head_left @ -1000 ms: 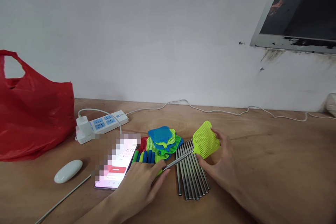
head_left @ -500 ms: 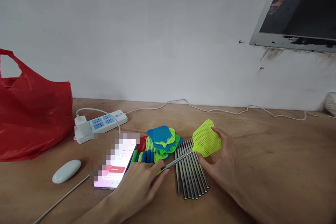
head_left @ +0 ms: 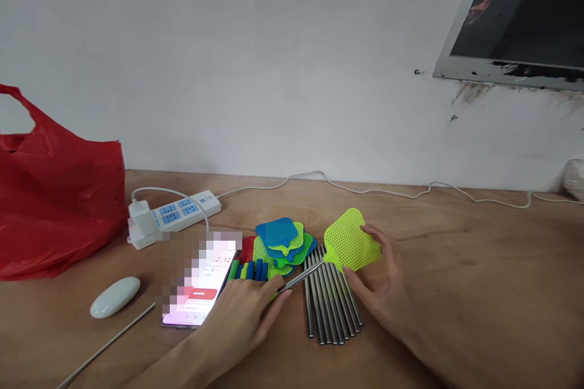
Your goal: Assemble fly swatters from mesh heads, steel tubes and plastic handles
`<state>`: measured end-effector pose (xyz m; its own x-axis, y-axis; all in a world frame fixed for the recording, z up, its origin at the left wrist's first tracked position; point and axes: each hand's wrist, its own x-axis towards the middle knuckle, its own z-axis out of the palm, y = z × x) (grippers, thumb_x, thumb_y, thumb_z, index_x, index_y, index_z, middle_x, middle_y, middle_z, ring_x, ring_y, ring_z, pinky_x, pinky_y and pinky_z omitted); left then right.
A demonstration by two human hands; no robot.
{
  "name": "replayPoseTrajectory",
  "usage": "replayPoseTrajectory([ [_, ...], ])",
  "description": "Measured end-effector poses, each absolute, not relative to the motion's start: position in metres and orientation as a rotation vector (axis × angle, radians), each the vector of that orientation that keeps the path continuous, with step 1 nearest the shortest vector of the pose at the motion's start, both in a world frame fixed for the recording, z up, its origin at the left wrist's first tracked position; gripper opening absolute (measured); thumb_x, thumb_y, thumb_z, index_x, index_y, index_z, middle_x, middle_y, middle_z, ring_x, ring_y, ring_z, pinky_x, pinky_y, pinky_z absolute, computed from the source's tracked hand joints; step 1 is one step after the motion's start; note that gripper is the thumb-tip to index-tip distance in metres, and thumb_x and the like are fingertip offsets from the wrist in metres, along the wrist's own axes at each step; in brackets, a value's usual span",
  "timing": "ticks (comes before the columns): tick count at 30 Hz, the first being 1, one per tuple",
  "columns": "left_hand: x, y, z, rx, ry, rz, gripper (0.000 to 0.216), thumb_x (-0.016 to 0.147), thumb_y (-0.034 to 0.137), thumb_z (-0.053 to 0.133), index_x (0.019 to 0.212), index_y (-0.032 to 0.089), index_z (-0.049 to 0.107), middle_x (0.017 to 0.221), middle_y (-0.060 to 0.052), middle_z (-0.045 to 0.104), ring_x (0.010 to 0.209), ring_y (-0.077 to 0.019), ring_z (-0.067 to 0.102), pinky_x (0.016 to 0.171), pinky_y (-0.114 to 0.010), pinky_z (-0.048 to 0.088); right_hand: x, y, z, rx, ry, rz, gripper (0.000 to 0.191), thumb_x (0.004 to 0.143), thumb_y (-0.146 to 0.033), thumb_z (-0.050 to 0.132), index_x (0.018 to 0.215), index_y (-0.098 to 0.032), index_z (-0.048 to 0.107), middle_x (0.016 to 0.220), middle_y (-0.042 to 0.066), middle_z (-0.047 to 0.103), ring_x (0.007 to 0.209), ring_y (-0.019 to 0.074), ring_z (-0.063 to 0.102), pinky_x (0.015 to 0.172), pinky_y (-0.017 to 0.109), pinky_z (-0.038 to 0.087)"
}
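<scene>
The left hand (head_left: 244,310) gripped the near end of a metal rod (head_left: 302,276), and the right hand (head_left: 387,292) held a yellow swatter head (head_left: 351,242) by its edges, thumb low and fingertips towards the far side. Head and rod met at the neck (head_left: 329,257), slanting above the tabletop (head_left: 479,292) between the hands. How deep the rod sat in that neck was too small to judge; if it sat shallow, a sideways tug might have pulled it loose. The mesh looked thin, so hard pressure on its edges could have bent it or let it slip.

Beneath lay a fan of loose rods (head_left: 335,310); being round, they could have rolled if a wrist brushed them. Coloured handles (head_left: 258,270) just beyond the left hand ran the same risk. The stack of swatter heads (head_left: 279,233) overlapped unevenly and might have slid if knocked. Farther left, the lit phone (head_left: 201,295) lay near enough for the left forearm to nudge it.
</scene>
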<state>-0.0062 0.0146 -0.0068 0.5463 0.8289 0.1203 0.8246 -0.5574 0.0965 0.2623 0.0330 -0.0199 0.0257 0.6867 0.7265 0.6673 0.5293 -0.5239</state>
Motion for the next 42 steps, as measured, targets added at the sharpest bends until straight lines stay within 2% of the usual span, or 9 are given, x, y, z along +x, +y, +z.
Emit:
replayPoseTrajectory([
  [3,-0.007,0.015,-0.007,2.732,1.469,0.255,0.040,0.107,0.036,0.024,0.100,0.022,0.061,0.075,-0.006,0.071,0.063,-0.0288,0.067,0.053,-0.032,0.030,0.266,0.031,-0.024,-1.128,-1.628,0.141,0.052,0.085,-0.027,0.064,0.134,-0.025,0.047,0.131,0.011,0.056,0.125,0.0312,0.050,0.106,0.052,0.039],
  [7,-0.007,0.014,-0.008,2.716,1.449,0.301,0.040,0.107,0.036,0.024,0.098,0.022,0.060,0.073,-0.005,0.071,0.061,-0.0270,0.066,0.053,-0.031,0.027,0.268,0.031,-0.028,-1.005,-1.490,0.360,0.054,0.082,-0.028,0.069,0.132,-0.025,0.052,0.134,0.011,0.057,0.130,0.0329,0.049,0.110,0.053,0.035],
  [10,-0.006,0.012,-0.007,2.691,1.421,0.349,0.038,0.106,0.036,0.025,0.095,0.022,0.059,0.072,-0.005,0.069,0.062,-0.0265,0.066,0.053,-0.031,0.027,0.262,0.032,-0.021,-0.871,-1.202,0.572,0.047,0.077,-0.032,0.074,0.122,-0.027,0.061,0.130,0.009,0.061,0.127,0.0310,0.052,0.106,0.048,0.041],
  [16,-0.003,0.011,-0.001,2.566,1.379,0.476,0.036,0.105,0.036,0.027,0.088,0.023,0.056,0.066,-0.001,0.064,0.058,-0.0232,0.062,0.053,-0.030,0.025,0.256,0.033,-0.002,-0.757,-0.691,1.197,0.027,0.079,-0.045,0.071,0.100,-0.028,0.071,0.104,0.004,0.072,0.097,0.0253,0.067,0.077,0.037,0.056],
  [19,-0.002,0.010,0.001,2.481,1.357,0.510,0.036,0.105,0.037,0.030,0.083,0.023,0.055,0.064,0.000,0.061,0.059,-0.0213,0.060,0.054,-0.029,0.027,0.250,0.028,-0.004,-0.778,-0.810,1.406,0.027,0.072,-0.043,0.080,0.085,-0.021,0.073,0.084,0.004,0.072,0.068,0.0184,0.065,0.058,0.030,0.055],
  [22,0.000,0.007,0.000,2.440,1.345,0.498,0.036,0.104,0.038,0.032,0.083,0.023,0.056,0.064,0.000,0.061,0.061,-0.0212,0.060,0.055,-0.029,0.029,0.240,0.020,-0.007,-0.886,-0.932,1.538,0.032,0.065,-0.038,0.089,0.083,-0.017,0.074,0.076,0.003,0.070,0.054,0.0113,0.057,0.048,0.023,0.049],
  [28,0.005,-0.003,-0.003,2.508,1.295,0.415,0.037,0.105,0.037,0.029,0.081,0.023,0.054,0.065,-0.001,0.061,0.059,-0.0225,0.061,0.053,-0.030,0.027,0.231,0.012,-0.013,-1.009,-0.977,1.504,0.034,0.062,-0.047,0.088,0.070,-0.017,0.075,0.059,-0.002,0.059,0.051,0.0100,0.051,0.045,0.021,0.045],
  [33,0.004,-0.007,-0.008,2.571,1.243,0.438,0.038,0.105,0.037,0.027,0.080,0.024,0.052,0.065,-0.001,0.061,0.057,-0.0225,0.059,0.052,-0.031,0.027,0.235,0.014,-0.027,-1.036,-1.039,1.424,0.027,0.074,-0.045,0.081,0.072,-0.019,0.074,0.057,-0.001,0.062,0.051,0.0126,0.054,0.050,0.025,0.046],
  [42,0.005,-0.001,0.006,2.585,1.179,0.444,0.035,0.105,0.033,0.031,0.077,0.023,0.049,0.062,0.002,0.054,0.053,-0.0175,0.052,0.052,-0.030,0.025,0.229,0.010,-0.030,-0.966,-1.114,1.250,0.024,0.081,-0.044,0.076,0.079,-0.021,0.072,0.059,-0.003,0.062,0.053,0.0142,0.056,0.059,0.029,0.047],
])
